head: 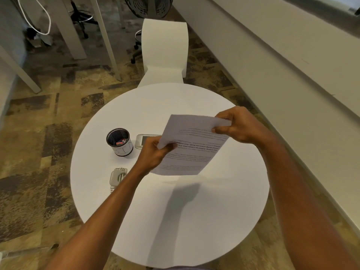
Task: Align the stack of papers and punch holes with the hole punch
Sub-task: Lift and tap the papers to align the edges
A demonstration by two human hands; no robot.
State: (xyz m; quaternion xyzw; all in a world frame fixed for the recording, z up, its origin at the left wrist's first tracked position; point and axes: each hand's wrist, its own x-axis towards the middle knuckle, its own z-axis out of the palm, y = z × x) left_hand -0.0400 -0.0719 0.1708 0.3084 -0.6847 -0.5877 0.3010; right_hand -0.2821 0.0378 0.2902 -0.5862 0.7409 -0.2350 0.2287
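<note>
While both hands (236, 125) pinch opposite edges, papers (191, 146) span between.

Both forearms bare, no sleeves; hands (236, 124) bare, no gloves, rings.

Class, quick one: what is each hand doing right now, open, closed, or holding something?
Left hand: closed on the near-left corner of the stack of papers.
Right hand: closed on the stack's far-right corner, held above the table.

printed paper stack (190, 147) tilted, lifted above the table, metal hole punch (117, 177) lying at left
</note>
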